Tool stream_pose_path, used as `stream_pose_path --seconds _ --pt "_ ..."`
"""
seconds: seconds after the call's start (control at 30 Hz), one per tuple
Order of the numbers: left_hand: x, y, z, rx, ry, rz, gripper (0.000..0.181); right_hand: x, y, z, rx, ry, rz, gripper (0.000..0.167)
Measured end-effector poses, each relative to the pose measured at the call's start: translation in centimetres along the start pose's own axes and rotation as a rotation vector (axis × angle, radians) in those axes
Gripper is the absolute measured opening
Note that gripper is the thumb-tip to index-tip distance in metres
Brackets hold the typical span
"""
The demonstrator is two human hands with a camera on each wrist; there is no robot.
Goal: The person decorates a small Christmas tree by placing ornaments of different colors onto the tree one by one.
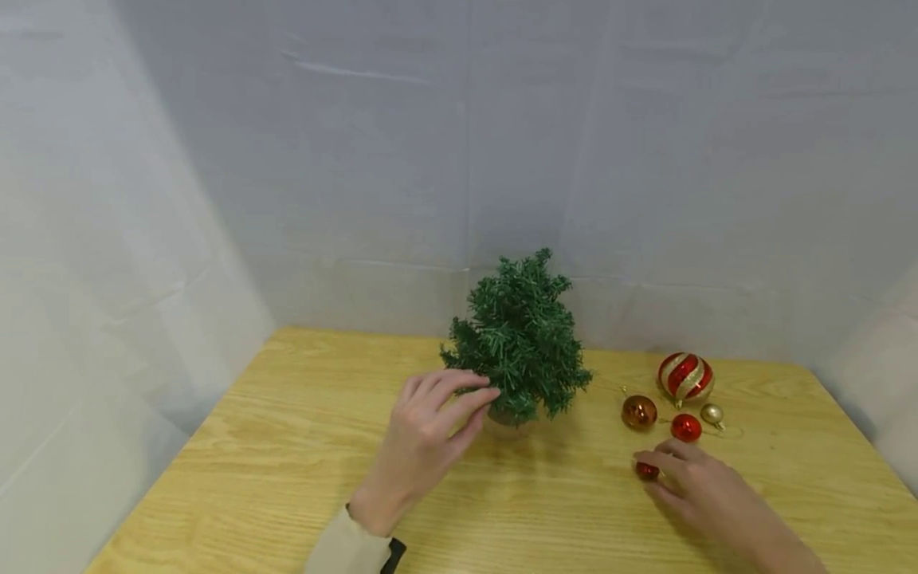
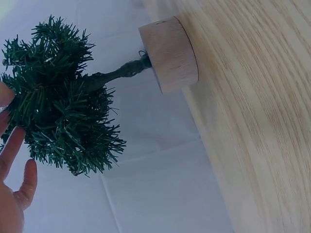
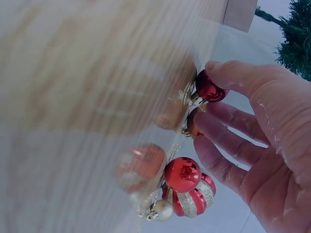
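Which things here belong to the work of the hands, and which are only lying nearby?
In use:
green tree, by the left hand
dark red ball, at the right hand

Seemingly just lying nearby:
striped ball
brown ball
bright red ball
small gold ball

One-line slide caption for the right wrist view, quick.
Right hand gripping a dark red bauble, a bright red bauble and a striped bauble nearby, a green tree at upper right.

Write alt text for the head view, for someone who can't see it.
A person's right grip holds a small dark red bauble at a wooden table, while the left grip is at the lower branches of a small green tree. Beyond the right grip lie a brown bauble, a red bauble, a small gold bauble and a large striped bauble.
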State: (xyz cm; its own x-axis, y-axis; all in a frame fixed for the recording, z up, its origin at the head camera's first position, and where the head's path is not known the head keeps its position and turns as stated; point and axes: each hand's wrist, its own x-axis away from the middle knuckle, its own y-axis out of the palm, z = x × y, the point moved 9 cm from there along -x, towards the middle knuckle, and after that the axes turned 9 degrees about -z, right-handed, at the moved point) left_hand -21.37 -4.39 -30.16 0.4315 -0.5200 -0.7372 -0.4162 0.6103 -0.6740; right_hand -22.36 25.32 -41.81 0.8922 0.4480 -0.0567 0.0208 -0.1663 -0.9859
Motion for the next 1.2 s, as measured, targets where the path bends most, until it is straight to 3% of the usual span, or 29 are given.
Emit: stream_pose_path --seconds 0.13,0.27,0.53,0.73,1.0,1.2 --pt "-0.1 0.2 0.2 -0.022 0.019 -0.001 0.031 -0.3 0.4 0.0 -0.047 -0.005 -0.057 0.031" --pt "-0.1 0.4 0.3 -0.036 0.039 0.003 0.033 -0.3 0.4 0.1 -0.075 -0.02 -0.047 0.03" --pt "0.0 0.4 0.4 -0.052 0.054 0.027 0.034 0.2 -0.3 -0.1 -0.059 -0.089 0.076 0.034" --pt "0.1 0.5 0.4 -0.052 0.056 0.026 0.035 0.4 -0.8 -0.3 -0.083 -0.137 0.121 0.037" --pt "0.2 0.6 0.3 -0.059 0.053 0.027 0.032 0.5 -1.6 -0.6 -0.076 -0.144 0.188 0.041" --pt "0.3 0.6 0.3 -0.058 0.053 0.028 0.031 0.9 -2.5 -1.5 -0.074 -0.237 0.3 0.05"
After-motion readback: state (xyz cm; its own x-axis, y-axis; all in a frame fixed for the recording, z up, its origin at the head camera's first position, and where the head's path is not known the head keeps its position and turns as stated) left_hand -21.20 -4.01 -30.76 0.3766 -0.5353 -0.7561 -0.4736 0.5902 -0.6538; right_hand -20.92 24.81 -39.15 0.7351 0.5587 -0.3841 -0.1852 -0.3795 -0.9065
